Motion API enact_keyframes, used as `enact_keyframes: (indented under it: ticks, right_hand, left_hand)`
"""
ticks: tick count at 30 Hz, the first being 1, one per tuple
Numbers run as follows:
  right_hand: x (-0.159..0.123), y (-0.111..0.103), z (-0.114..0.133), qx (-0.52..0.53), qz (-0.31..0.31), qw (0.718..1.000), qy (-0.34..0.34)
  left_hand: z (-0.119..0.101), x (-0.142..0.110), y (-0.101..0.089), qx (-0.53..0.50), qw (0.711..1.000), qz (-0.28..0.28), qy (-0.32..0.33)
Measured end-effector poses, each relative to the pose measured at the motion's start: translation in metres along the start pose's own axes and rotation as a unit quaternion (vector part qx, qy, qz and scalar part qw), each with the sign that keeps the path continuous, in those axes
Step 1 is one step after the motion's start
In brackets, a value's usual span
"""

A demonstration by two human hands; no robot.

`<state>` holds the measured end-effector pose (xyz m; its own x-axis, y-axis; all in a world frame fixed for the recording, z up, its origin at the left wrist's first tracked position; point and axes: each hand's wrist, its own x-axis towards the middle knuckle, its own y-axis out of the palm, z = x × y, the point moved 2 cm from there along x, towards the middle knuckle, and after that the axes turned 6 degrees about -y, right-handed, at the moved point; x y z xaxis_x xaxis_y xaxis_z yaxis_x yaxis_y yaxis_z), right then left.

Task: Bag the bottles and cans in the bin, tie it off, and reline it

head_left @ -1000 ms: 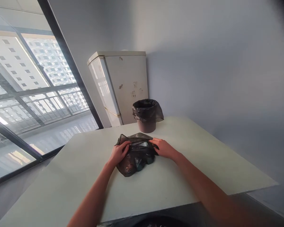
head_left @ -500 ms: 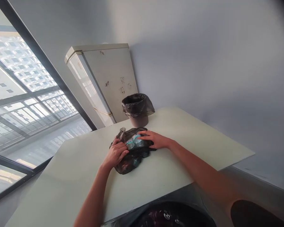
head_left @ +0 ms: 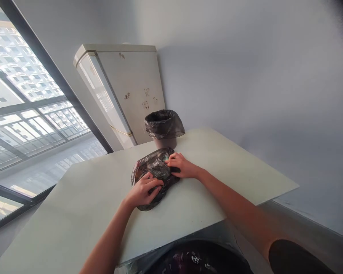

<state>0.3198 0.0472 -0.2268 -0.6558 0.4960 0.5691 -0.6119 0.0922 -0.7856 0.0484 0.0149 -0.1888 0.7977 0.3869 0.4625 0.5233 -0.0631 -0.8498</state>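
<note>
A black plastic garbage bag (head_left: 151, 165) lies bunched on the pale table, and dim shapes of its contents show through the thin film. My left hand (head_left: 145, 189) grips the near left side of the bag, its fingers curled on the plastic. On the right side, my right hand (head_left: 183, 166) pinches the bag's edge with bent fingers. A small bit of teal shows by the right fingertips. Most of what lies inside is covered by the black film.
Behind the bag, a trash bin (head_left: 165, 142) with a black liner stands on the table (head_left: 240, 171). A worn white refrigerator (head_left: 128, 87) is beyond it, against the wall. A dark-framed window (head_left: 42, 102) is on the left.
My left hand has drawn the bag's film rightward over the clear, teal-ringed items that showed before. My right hand's fingers have curled in on the bag's edge.
</note>
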Motion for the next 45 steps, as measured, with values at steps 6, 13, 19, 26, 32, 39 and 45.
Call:
enact_keyframes:
  ticks: [6, 13, 19, 26, 32, 39, 45]
  right_hand:
    - [-0.002, -0.005, 0.003, 0.117, -0.011, 0.993, 0.014]
    - [-0.001, 0.005, 0.003, -0.014, -0.019, 0.996, 0.087]
    - [0.002, 0.018, 0.003, -0.069, 0.062, 0.995, 0.026]
    - [0.006, 0.014, 0.002, -0.048, -0.042, 0.997, 0.035]
    - [0.002, -0.001, 0.000, 0.081, -0.204, 0.968, 0.122]
    - [0.007, -0.011, 0.009, 0.178, -0.256, 0.946, 0.083]
    - [0.001, -0.008, 0.004, 0.273, -0.220, 0.929, 0.118]
  left_hand:
    - [0.006, 0.001, 0.001, 0.036, 0.999, -0.017, -0.030]
    - [0.022, 0.002, 0.005, 0.074, 0.980, -0.111, -0.146]
    - [0.028, 0.003, 0.007, 0.064, 0.975, -0.096, -0.189]
    - [0.029, 0.001, 0.008, 0.058, 0.977, -0.078, -0.190]
    - [0.024, 0.002, 0.006, 0.065, 0.975, -0.066, -0.200]
    - [0.023, 0.003, 0.004, 0.073, 0.976, -0.062, -0.195]
    - [0.022, 0.004, 0.005, 0.074, 0.976, -0.049, -0.199]
